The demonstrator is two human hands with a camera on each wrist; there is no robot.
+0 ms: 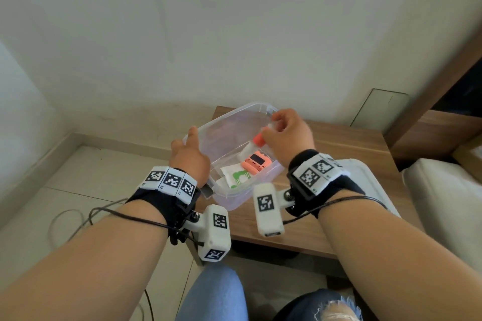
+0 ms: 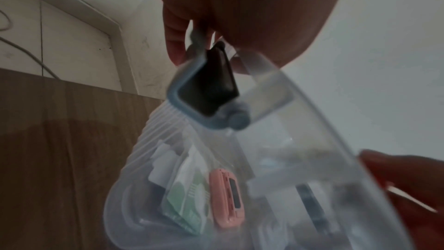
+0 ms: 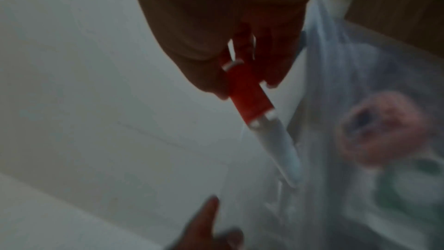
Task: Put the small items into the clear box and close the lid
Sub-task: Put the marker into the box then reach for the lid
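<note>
Over the box mouth | we see the right hand [image 1: 287,133] pinching a tube [image 3: 261,121] by its orange end, long axis tilted, white tip pointing down into the clear box [image 1: 229,122] | left hand [image 1: 189,154] grips the box's left rim at its latch [image 2: 204,86] | box tilted on the wooden table [image 1: 352,148], holding a pink gadget [image 1: 257,161] and a green-white packet [image 1: 237,176] | lid [image 1: 365,174] lies at right.

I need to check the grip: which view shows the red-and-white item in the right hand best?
The right wrist view: the red-and-white item shows nearly whole below the fingers, though blurred. In the head view the right hand hides most of it. The left wrist view doesn't show it.
</note>
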